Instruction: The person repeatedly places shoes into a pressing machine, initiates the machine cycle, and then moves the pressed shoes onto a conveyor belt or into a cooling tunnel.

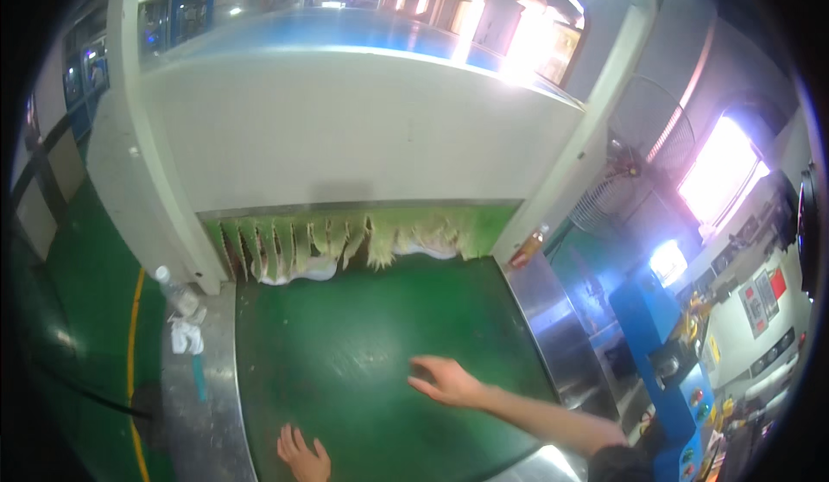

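A plastic bottle (166,282) stands at the far left on the metal ledge (194,396). My left hand (303,456) lies flat on the green belt (345,352), fingers spread, gripping nothing. Past it, white items (302,268) sit half under the yellowed strip curtain (345,238). My right hand (449,383) reaches over the belt, open and empty.

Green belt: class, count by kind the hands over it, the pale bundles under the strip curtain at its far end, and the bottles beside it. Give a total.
Hands: 2 (left hand, right hand, both open)
Pale bundles: 2 (left bundle, right bundle)
Bottles: 2 (clear bottle, orange bottle)
Total: 6
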A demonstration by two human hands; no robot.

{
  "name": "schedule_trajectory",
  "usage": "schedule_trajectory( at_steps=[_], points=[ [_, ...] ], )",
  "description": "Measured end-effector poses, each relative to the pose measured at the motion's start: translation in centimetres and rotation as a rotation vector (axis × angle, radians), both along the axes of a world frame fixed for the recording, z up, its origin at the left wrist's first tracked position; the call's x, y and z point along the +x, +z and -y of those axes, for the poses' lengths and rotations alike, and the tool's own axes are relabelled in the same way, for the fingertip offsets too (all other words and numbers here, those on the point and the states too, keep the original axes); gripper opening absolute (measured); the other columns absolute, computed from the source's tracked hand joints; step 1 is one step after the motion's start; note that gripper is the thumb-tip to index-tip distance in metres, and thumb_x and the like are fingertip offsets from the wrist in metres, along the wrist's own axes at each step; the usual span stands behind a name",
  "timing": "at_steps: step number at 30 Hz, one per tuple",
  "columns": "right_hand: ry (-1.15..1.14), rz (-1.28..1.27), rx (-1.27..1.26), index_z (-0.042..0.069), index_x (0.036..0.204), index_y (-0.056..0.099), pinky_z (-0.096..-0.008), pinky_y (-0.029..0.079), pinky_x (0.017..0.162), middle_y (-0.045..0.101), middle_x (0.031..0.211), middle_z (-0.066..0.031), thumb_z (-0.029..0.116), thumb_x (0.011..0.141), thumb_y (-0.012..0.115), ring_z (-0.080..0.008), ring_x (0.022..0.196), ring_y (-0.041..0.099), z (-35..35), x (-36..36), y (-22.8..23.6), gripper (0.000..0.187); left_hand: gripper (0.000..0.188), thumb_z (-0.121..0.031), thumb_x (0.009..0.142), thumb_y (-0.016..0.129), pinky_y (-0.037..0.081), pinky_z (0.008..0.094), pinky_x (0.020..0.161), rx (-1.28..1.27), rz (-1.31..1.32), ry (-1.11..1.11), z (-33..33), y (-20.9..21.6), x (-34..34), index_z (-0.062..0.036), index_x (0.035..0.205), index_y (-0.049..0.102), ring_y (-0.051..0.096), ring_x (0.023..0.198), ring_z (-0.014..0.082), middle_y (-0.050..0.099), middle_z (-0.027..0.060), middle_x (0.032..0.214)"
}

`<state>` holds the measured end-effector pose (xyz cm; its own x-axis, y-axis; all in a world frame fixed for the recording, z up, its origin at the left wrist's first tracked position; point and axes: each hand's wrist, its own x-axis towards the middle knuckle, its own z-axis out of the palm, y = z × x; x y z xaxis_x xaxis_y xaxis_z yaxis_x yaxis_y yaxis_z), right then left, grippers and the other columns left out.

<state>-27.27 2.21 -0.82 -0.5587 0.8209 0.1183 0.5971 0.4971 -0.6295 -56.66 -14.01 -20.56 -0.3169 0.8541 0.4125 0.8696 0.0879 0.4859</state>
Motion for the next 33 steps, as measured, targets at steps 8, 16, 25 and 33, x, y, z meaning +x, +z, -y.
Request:
schedule_trajectory(
  at_steps=[8,16,25,33],
  points=[
    [0.015,0.737,0.104,0.011,0.134,0.044,-0.0393,0.048,0.088,0.054,0.128,-0.0175,0.057,0.082,0.057,-0.032,0.11,0.057,-27.0,-13.4,1.3,0.071,0.037,-0.014,0.076,0.058,0.031,0.0528,0.101,-0.173,0.023,-0.024,5.6,3.9,4.3,0.0003,0.11,0.055,0.045,0.12,0.0378,0.05,0.0206,0.127],
    [-0.001,0.408,0.196,0.006,0.072,0.061,-0.0414,0.049,0.053,0.063,0.065,-0.0142,0.065,0.071,0.064,-0.0311,0.058,0.062,-11.3,-10.6,3.9,0.058,0.034,-0.008,0.078,0.058,0.031,0.0526,0.102,-0.241,-0.025,0.056,9.0,14.3,2.6,0.0017,0.11,0.056,0.043,0.124,0.0372,0.049,0.0183,0.131],
    [-1.029,0.329,-1.071,0.003,0.137,0.04,-0.0352,0.036,0.101,0.046,0.134,-0.0226,0.039,0.083,0.065,-0.0269,0.122,0.046,39.5,17.6,6.4,0.07,0.049,-0.016,0.079,0.063,0.034,0.0439,0.104,-0.24,0.451,-0.083,4.0,8.8,10.1,0.0021,0.123,0.049,0.044,0.123,0.0347,0.048,0.0208,0.129],
    [-0.941,-0.535,-0.098,0.006,0.097,0.067,-0.0347,0.049,0.069,0.068,0.084,-0.0087,0.041,0.077,0.069,-0.0192,0.074,0.062,37.0,23.8,10.9,0.04,0.079,-0.021,0.086,0.065,0.023,0.0414,0.111,-0.118,1.54,-1.339,5.3,23.7,33.1,-0.0037,0.144,0.016,0.028,0.137,0.0305,0.027,0.0181,0.148]
  ],
)
